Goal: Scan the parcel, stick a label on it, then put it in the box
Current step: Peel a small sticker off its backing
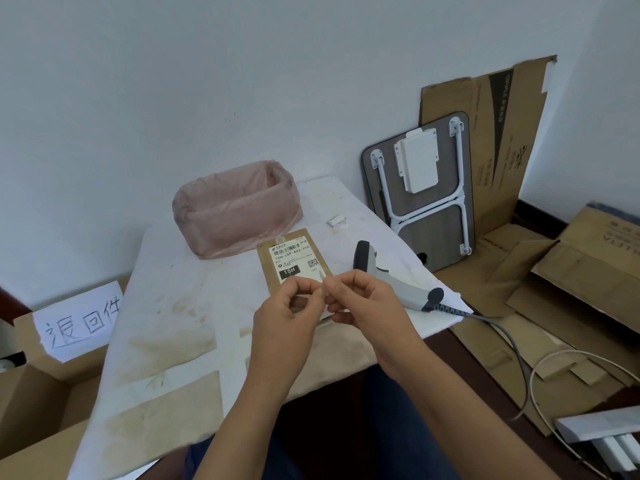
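The person's left hand [289,306] and right hand [360,299] meet just above the near end of the brown parcel [294,261], thumbs and forefingers of both pinched together on a small white label [323,282] held between them, the other fingers curled. The parcel lies flat on the stained white table [180,306], its printed shipping sticker facing up, between a pink-lined bin [235,209] and a grey barcode scanner [391,275]. An open cardboard box [41,386] with a handwritten paper sign stands left of the table.
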Demonstrator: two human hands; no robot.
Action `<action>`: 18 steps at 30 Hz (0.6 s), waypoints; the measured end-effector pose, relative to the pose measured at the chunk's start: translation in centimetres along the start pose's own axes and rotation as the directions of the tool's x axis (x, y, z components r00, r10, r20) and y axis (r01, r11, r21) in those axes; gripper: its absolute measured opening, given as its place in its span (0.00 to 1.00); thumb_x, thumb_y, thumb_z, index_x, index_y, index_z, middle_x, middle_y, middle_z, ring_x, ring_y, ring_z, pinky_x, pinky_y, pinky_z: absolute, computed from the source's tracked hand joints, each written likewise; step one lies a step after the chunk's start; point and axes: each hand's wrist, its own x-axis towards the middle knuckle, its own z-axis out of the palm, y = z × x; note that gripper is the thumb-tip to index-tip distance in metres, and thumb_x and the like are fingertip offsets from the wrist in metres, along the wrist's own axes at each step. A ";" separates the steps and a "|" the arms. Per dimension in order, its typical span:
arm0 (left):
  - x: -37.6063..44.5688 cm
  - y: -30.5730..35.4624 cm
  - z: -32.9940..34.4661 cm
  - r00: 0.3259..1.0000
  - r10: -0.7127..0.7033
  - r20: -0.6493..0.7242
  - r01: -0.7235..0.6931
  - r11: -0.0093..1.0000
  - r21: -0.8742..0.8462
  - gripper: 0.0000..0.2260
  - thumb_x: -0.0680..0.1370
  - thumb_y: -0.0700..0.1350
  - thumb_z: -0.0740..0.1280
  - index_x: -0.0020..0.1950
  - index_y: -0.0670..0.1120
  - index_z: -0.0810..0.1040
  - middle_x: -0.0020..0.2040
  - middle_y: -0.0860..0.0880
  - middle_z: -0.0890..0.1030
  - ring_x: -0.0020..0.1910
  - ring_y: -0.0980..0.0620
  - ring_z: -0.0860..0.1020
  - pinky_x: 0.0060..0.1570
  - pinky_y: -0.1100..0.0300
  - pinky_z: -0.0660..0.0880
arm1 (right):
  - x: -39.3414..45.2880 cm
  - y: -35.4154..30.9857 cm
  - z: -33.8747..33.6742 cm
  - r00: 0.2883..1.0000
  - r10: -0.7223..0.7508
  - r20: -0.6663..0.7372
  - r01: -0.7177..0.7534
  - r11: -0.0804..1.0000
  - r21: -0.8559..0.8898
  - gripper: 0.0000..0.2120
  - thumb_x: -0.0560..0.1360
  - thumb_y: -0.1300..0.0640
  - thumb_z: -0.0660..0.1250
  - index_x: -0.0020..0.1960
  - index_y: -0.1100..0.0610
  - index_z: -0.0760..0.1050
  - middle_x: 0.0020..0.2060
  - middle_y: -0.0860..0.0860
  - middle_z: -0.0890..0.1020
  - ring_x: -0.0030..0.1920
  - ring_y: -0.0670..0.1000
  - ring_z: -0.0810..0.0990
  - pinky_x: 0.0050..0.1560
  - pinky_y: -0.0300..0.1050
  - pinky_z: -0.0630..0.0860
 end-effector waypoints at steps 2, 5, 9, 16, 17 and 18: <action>0.0 0.1 0.0 1.000 0.009 0.003 -0.009 1.000 -0.003 0.04 0.78 0.45 0.69 0.45 0.49 0.82 0.40 0.56 0.85 0.40 0.62 0.81 0.39 0.68 0.74 | -0.1 -0.1 0.0 1.000 -0.026 -0.004 0.026 1.000 -0.006 0.12 0.75 0.56 0.70 0.50 0.66 0.79 0.34 0.49 0.82 0.36 0.43 0.79 0.39 0.35 0.77; 0.0 0.1 0.1 1.000 -0.011 -0.004 0.010 0.999 -0.043 0.04 0.78 0.45 0.69 0.44 0.49 0.82 0.40 0.54 0.85 0.42 0.57 0.82 0.42 0.64 0.75 | -0.2 -0.2 0.0 0.999 -0.053 -0.001 0.053 0.998 -0.022 0.10 0.75 0.58 0.69 0.49 0.66 0.79 0.33 0.49 0.82 0.35 0.42 0.79 0.39 0.35 0.78; -0.1 0.1 0.2 0.997 -0.069 -0.043 0.064 0.992 -0.105 0.05 0.77 0.45 0.69 0.41 0.51 0.82 0.41 0.54 0.86 0.45 0.53 0.83 0.47 0.55 0.79 | -0.3 -0.5 0.0 0.996 -0.086 -0.001 0.086 0.995 -0.051 0.06 0.75 0.60 0.69 0.47 0.63 0.79 0.33 0.50 0.83 0.35 0.41 0.80 0.38 0.34 0.78; 0.0 0.3 0.1 0.983 -0.171 -0.060 0.152 0.957 -0.248 0.07 0.77 0.42 0.68 0.40 0.49 0.82 0.44 0.52 0.86 0.48 0.48 0.84 0.50 0.49 0.79 | -0.6 -0.4 0.3 0.994 -0.094 -0.049 0.092 0.994 -0.052 0.04 0.75 0.60 0.70 0.45 0.62 0.79 0.34 0.50 0.84 0.36 0.43 0.80 0.39 0.36 0.78; 0.0 0.4 0.2 0.982 -0.180 -0.061 0.157 0.949 -0.273 0.06 0.77 0.41 0.68 0.41 0.48 0.82 0.45 0.51 0.87 0.48 0.48 0.84 0.49 0.52 0.79 | -0.6 -0.4 0.4 0.994 -0.093 -0.053 0.090 0.995 -0.051 0.05 0.75 0.61 0.70 0.46 0.63 0.79 0.35 0.52 0.84 0.36 0.44 0.80 0.40 0.36 0.78; 0.0 0.4 0.2 0.980 -0.188 -0.060 0.163 0.941 -0.296 0.06 0.77 0.41 0.68 0.42 0.47 0.82 0.45 0.51 0.87 0.48 0.49 0.84 0.47 0.55 0.79 | -0.6 -0.5 0.4 0.994 -0.091 -0.056 0.089 0.995 -0.049 0.06 0.75 0.61 0.69 0.47 0.64 0.79 0.36 0.52 0.84 0.36 0.44 0.80 0.40 0.36 0.78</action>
